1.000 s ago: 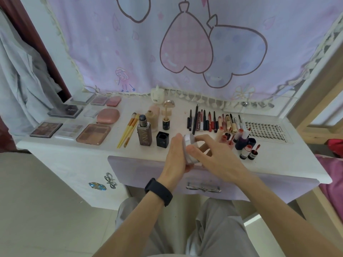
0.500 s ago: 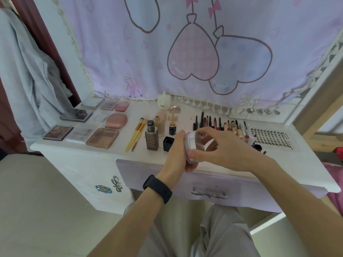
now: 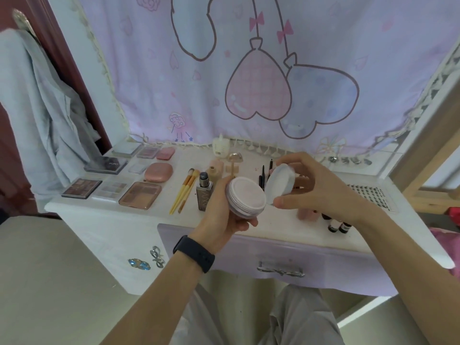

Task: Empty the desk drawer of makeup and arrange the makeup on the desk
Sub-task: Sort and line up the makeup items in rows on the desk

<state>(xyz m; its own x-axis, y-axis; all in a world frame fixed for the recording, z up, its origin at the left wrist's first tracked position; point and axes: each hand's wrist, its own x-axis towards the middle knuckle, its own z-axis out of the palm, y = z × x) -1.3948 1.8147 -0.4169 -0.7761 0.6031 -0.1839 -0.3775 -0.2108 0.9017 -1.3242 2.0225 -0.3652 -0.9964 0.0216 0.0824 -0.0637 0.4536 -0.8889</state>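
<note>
My left hand (image 3: 219,217) grips a round white powder jar (image 3: 246,196) from below, tilted so its pale pink top faces me. My right hand (image 3: 321,188) holds the jar's white lid (image 3: 281,183) just to the right of the jar, lifted off it and tipped on edge. Both are held above the front of the white desk (image 3: 104,207). The lilac drawer (image 3: 323,265) below my hands is pushed nearly shut. Makeup lies in rows on the desk: palettes (image 3: 139,195), a pink compact (image 3: 158,172), yellow brushes (image 3: 185,190), a foundation bottle (image 3: 204,194).
Small dark-capped bottles (image 3: 338,226) and a pink tube (image 3: 307,214) stand under my right wrist. Pencils (image 3: 262,174) and a lash card (image 3: 371,195) lie further back. A lilac curtain (image 3: 249,70) hangs behind the desk, grey clothing (image 3: 42,108) at the left.
My hands rose toward me with the jar. The right hand has taken the lid off and drawn it to the right, so the jar's pink top now shows.
</note>
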